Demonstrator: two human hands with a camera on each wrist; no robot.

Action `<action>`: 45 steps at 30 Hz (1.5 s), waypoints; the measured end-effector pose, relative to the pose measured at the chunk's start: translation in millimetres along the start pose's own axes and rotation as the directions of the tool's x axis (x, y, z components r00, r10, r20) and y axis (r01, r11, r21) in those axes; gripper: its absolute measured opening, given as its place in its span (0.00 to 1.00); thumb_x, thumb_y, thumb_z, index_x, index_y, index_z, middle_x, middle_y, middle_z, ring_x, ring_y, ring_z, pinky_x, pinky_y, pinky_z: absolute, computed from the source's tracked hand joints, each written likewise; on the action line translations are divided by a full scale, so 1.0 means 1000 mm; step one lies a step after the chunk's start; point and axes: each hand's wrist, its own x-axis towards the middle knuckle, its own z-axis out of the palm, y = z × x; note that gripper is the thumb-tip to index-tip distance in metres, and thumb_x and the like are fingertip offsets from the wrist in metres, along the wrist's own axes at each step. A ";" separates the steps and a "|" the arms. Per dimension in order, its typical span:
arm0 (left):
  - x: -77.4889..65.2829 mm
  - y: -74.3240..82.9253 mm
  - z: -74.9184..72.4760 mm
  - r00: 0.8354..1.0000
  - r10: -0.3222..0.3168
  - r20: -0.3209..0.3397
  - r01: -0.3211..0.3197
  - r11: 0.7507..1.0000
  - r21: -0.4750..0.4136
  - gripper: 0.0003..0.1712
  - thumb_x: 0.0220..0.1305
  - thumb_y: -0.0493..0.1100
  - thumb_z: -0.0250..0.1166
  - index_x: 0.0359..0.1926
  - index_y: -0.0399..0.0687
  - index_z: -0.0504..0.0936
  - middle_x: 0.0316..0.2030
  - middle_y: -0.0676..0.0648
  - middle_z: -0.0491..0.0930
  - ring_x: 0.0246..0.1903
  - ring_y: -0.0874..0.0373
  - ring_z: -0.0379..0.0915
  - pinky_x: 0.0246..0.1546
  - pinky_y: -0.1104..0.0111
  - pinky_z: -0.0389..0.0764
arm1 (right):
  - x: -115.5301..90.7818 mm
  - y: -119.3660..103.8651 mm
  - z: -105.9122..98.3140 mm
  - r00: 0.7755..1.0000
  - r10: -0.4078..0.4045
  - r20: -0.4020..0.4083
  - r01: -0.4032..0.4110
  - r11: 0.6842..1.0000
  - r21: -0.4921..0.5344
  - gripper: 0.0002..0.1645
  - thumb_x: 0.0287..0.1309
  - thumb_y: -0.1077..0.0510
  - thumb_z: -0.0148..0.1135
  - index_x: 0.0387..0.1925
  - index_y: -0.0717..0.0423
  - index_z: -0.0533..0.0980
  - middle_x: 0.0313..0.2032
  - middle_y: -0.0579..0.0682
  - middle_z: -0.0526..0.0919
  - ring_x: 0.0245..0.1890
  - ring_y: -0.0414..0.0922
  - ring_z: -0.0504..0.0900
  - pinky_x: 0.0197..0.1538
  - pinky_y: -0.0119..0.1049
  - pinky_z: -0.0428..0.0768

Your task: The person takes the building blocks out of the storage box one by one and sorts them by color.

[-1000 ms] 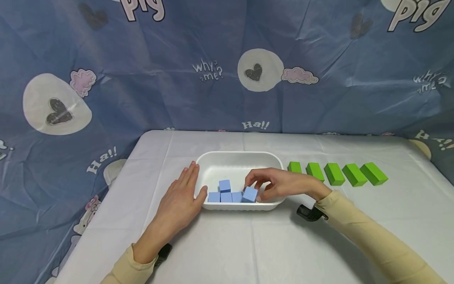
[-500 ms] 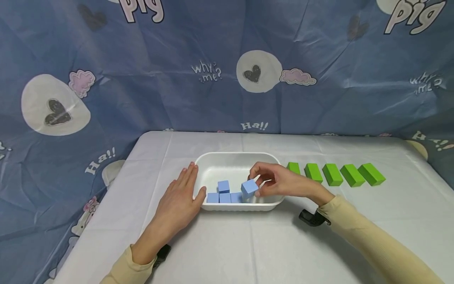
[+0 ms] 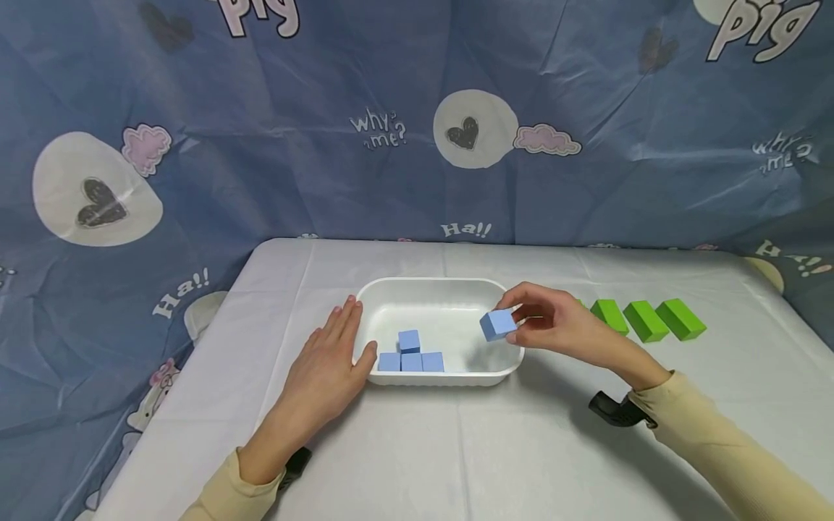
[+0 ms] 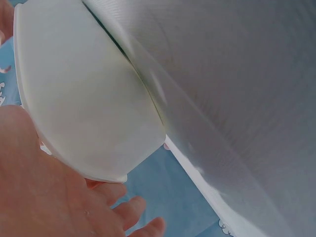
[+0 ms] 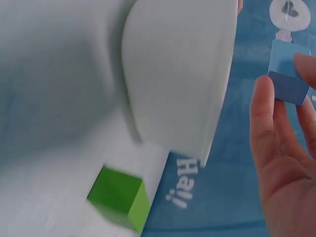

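Above roomy tray point(image 3: 443, 307), near right rim point(image 3: 520, 353), right grip point(image 3: 557, 323) pinching blue cube point(image 3: 497, 325), left grip point(image 3: 324, 367) outstretched against left rim point(image 3: 366, 288) (seemingly)

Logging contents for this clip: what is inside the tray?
The tray shows four blue cubes: three in a row by its near wall, which hides their near sides, and one on or behind the middle one, unclear which. The right hand holds another cube higher up.

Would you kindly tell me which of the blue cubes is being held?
The rightmost cube: the right hand pinches it, raised apart from the other four, which sit grouped in the tray with no hand gripping them.
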 end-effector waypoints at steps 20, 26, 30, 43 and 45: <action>0.000 0.000 0.001 1.000 -0.006 0.007 0.006 1.000 -0.005 0.41 0.73 0.57 0.48 0.77 0.39 0.50 0.77 0.44 0.45 0.75 0.46 0.41 0.68 0.44 0.52 | -0.055 0.018 -0.031 0.991 0.133 -0.004 -0.132 0.985 -0.110 0.21 0.56 0.67 0.69 0.51 0.53 0.76 0.52 0.54 0.78 0.48 0.48 0.81 0.48 0.38 0.82; 0.000 0.000 0.000 1.000 0.000 0.005 0.001 1.000 -0.006 0.41 0.73 0.57 0.48 0.77 0.39 0.50 0.77 0.44 0.45 0.75 0.46 0.42 0.69 0.45 0.51 | -0.061 0.029 -0.031 0.984 0.168 0.063 -0.158 0.978 -0.138 0.20 0.57 0.66 0.69 0.50 0.53 0.76 0.53 0.54 0.77 0.47 0.48 0.82 0.49 0.39 0.81; 0.000 0.000 0.000 1.000 0.005 0.007 -0.005 1.000 -0.014 0.41 0.73 0.57 0.48 0.77 0.38 0.50 0.77 0.44 0.45 0.74 0.45 0.42 0.69 0.45 0.52 | -0.065 0.037 -0.029 0.978 0.190 0.087 -0.178 0.976 -0.128 0.20 0.57 0.64 0.70 0.50 0.53 0.75 0.51 0.55 0.77 0.47 0.48 0.82 0.49 0.38 0.81; 0.004 -0.003 -0.004 0.999 0.007 0.036 0.000 0.980 -0.198 0.43 0.71 0.54 0.54 0.77 0.38 0.49 0.77 0.44 0.43 0.73 0.47 0.46 0.68 0.49 0.58 | -0.074 0.049 -0.020 0.978 0.179 0.106 -0.164 0.977 -0.136 0.20 0.56 0.61 0.71 0.49 0.54 0.76 0.47 0.54 0.78 0.44 0.46 0.82 0.45 0.37 0.82; 0.005 -0.005 -0.005 0.999 0.009 0.045 0.002 0.970 -0.244 0.42 0.72 0.53 0.55 0.77 0.39 0.50 0.77 0.44 0.44 0.73 0.47 0.47 0.67 0.48 0.58 | -0.074 0.048 -0.019 0.978 0.178 0.107 -0.163 0.977 -0.135 0.20 0.56 0.62 0.71 0.50 0.55 0.76 0.47 0.54 0.78 0.44 0.46 0.82 0.45 0.37 0.82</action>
